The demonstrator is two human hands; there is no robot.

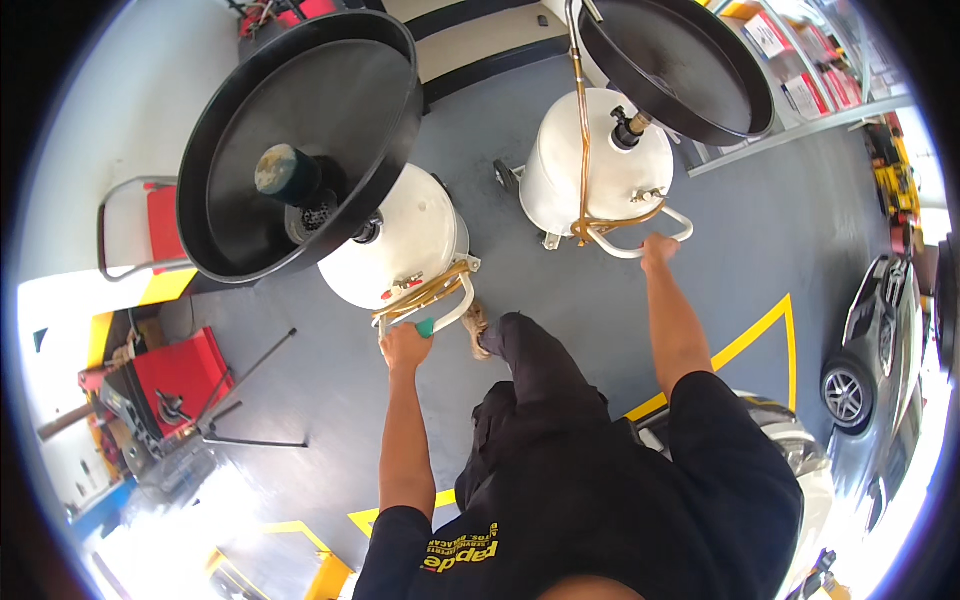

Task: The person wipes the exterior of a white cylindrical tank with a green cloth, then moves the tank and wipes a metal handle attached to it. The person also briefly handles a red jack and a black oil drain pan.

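Gripping: left hand (406,346) closed around left handle (467,293), right hand (660,251) closed around right handle (685,225). Handles belong to left drum (425,220) and right drum (560,165), both white, standing on floor (600,310). Progress, judged: grasp complete on both; release outstanding. Left pan (330,90), black, bears dark cylinder (290,178); right pan (680,60) bears none. Foot (480,335) just beside left handle: possible obstruction. Shelf (785,138) far right; metal legs (260,442) near left.

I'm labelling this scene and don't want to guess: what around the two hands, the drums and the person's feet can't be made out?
In the head view:
Fingertips of the left hand and right hand: hidden by the hands themselves.
Far part of the left white drum: behind the left black pan.
Top of the right black pan: cut off by the upper edge.
Second foot: hidden by the person's body.
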